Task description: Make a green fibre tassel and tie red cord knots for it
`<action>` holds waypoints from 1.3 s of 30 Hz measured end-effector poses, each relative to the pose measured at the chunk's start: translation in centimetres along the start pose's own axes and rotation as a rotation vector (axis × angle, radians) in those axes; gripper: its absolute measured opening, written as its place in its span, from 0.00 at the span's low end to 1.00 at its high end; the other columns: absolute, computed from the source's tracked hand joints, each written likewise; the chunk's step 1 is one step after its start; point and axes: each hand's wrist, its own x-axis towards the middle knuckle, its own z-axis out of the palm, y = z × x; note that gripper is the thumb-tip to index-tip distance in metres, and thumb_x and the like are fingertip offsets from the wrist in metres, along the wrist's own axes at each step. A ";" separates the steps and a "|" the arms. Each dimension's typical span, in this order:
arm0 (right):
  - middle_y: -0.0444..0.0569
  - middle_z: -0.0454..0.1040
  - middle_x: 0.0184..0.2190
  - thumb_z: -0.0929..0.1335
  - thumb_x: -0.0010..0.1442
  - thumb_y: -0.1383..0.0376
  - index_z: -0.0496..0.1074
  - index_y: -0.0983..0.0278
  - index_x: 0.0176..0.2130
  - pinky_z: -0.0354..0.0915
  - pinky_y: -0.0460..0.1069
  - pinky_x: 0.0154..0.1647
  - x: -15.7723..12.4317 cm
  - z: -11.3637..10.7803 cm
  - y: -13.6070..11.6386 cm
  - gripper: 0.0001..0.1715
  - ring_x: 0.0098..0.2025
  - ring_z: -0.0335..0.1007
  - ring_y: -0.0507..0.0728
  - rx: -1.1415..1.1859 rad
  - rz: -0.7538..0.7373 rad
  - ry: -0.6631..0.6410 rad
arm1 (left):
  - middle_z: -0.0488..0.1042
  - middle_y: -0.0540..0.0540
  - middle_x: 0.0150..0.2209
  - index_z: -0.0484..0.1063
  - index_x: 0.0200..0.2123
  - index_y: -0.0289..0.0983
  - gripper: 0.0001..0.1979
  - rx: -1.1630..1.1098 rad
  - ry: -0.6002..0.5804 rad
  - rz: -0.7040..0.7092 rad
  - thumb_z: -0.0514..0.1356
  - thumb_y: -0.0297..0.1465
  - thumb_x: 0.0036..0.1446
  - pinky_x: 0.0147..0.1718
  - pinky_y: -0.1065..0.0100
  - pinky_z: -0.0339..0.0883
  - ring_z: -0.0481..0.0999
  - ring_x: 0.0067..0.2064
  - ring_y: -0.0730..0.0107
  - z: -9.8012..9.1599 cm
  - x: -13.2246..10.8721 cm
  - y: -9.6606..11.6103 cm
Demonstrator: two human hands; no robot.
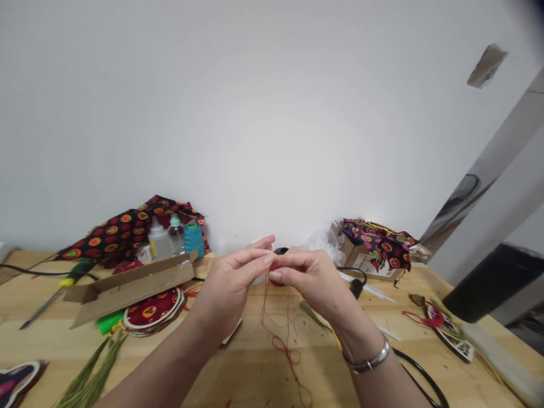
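Both hands meet above the middle of the wooden table (255,374). My left hand (238,272) pinches at the tips of thumb and forefinger, its other fingers stretched forward. Against it, my right hand (308,277) is closed in a pinch, a silver bracelet (369,360) on its wrist. Orange-red thread (289,351) hangs from between the fingertips and trails in loose loops down to the tabletop. The exact grip on the thread is hidden by the fingers. A round black item (280,251), partly covered, shows behind the hands.
At left lie an open cardboard box (136,289), a round patterned piece (155,311), green tassels (91,371) and a screwdriver (51,303). Bottles (176,235) and a teal thread spool (194,241) stand behind. Right are a cloth-topped carton (369,260), a black cable (420,377) and a patterned ornament (450,334).
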 end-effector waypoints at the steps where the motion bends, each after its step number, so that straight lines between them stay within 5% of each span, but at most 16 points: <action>1: 0.42 0.69 0.21 0.71 0.46 0.68 0.79 0.61 0.27 0.61 0.46 0.34 0.0 0.2 0.2 0.06 0.28 0.63 0.50 0.004 -0.012 0.000 | 0.71 0.41 0.53 0.80 0.29 0.38 0.05 0.003 -0.005 -0.004 0.63 0.30 0.49 0.56 0.58 0.51 0.62 0.58 0.53 0.0 0.0 0.0; 10: 0.44 0.68 0.22 0.71 0.46 0.65 0.74 0.64 0.20 0.61 0.47 0.32 0.3 -0.3 1.2 0.07 0.28 0.63 0.51 0.015 -0.024 0.180 | 0.79 0.39 0.39 0.77 0.39 0.34 0.13 -0.231 -0.175 -0.170 0.59 0.34 0.54 0.48 0.57 0.63 0.75 0.44 0.57 0.6 0.1 -0.5; 24: 0.42 0.70 0.20 0.72 0.44 0.62 0.73 0.66 0.20 0.59 0.48 0.35 1.0 -3.8 1.8 0.10 0.26 0.62 0.50 0.091 -0.035 0.509 | 0.80 0.40 0.27 0.79 0.26 0.32 0.09 -0.077 -0.387 -0.479 0.61 0.31 0.51 0.39 0.60 0.69 0.78 0.31 0.62 1.0 -0.6 -1.8; 39: 0.39 0.65 0.16 0.73 0.41 0.62 0.72 0.66 0.20 0.54 0.46 0.27 0.8 -5.6 1.6 0.10 0.21 0.54 0.47 0.149 -0.044 0.642 | 0.79 0.42 0.23 0.78 0.21 0.33 0.08 0.094 -0.463 -0.459 0.62 0.30 0.48 0.33 0.66 0.69 0.76 0.27 0.66 1.6 -1.1 -2.2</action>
